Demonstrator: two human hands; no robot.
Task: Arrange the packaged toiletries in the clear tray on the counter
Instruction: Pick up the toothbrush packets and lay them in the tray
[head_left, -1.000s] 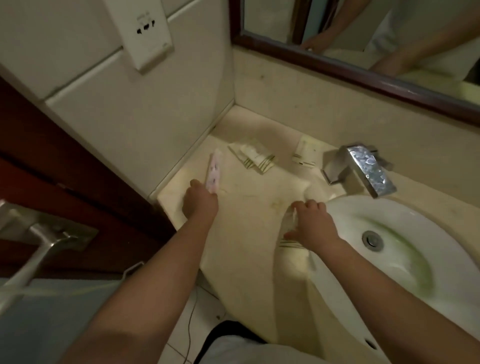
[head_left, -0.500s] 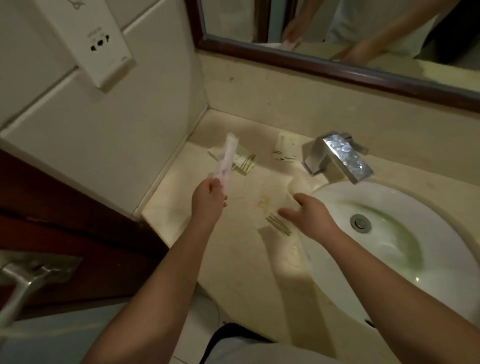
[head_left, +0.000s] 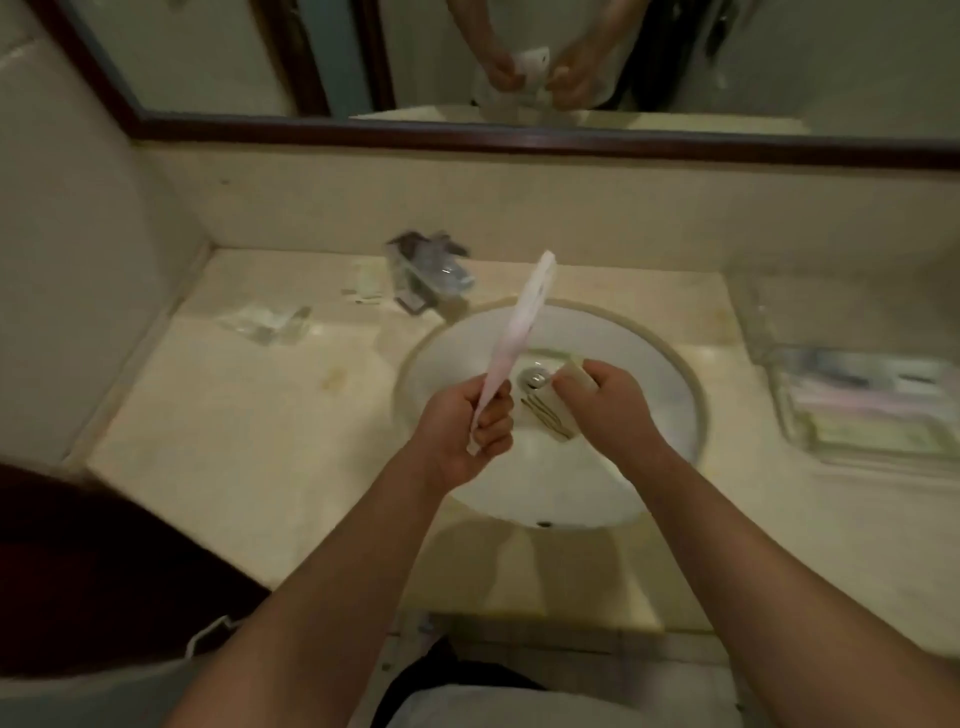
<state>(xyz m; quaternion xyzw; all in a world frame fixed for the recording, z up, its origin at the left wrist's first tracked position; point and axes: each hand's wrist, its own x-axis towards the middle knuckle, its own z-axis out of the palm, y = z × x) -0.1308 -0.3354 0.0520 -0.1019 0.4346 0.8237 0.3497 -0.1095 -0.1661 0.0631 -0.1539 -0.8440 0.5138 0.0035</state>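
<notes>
My left hand (head_left: 467, 431) is closed around the lower end of a long pink-and-white packet (head_left: 519, 332), which slants up and away over the sink. My right hand (head_left: 608, 405) grips a small cream packet with green stripes (head_left: 550, 415), also above the basin. The clear tray (head_left: 779, 395) stands on the counter at the far right and holds several flat packets, blurred. Two more packets lie on the counter at the left: a striped one (head_left: 270, 322) and a small one (head_left: 366, 286) beside the tap.
The white oval sink (head_left: 649, 353) fills the middle of the cream counter (head_left: 234, 441). A chrome tap (head_left: 426, 275) stands at its back left. A mirror with a dark frame (head_left: 519, 143) runs along the back wall. A tiled wall closes the left side.
The view has swung right, bringing the sink to centre and the tray into sight. Both hands have lifted their packets off the left counter and now hold them over the basin.
</notes>
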